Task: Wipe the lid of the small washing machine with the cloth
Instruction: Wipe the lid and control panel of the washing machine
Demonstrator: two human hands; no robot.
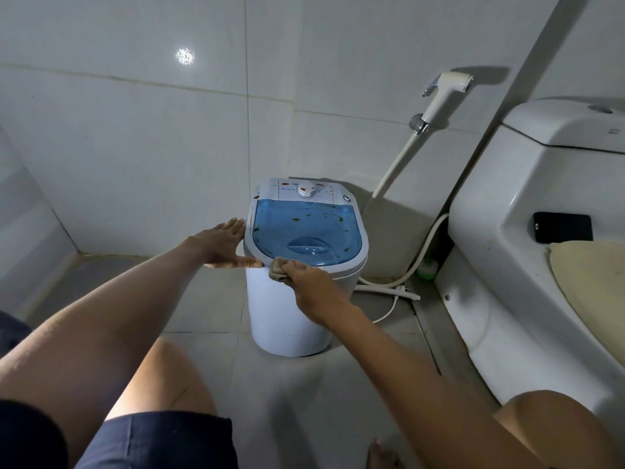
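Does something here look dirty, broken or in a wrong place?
Yes. Brown spots dot the blue lid and the white control panel of the washing machine. A black phone lies on the toilet.

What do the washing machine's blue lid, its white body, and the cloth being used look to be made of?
Translucent blue lid: likely glossy tinted plastic, since it shines and is see-through; it carries brownish spots. White round washing machine body: seemingly smooth moulded plastic with a soft sheen. Small brownish-grey cloth, bunched in the right hand: soft fabric, judging by its folds.
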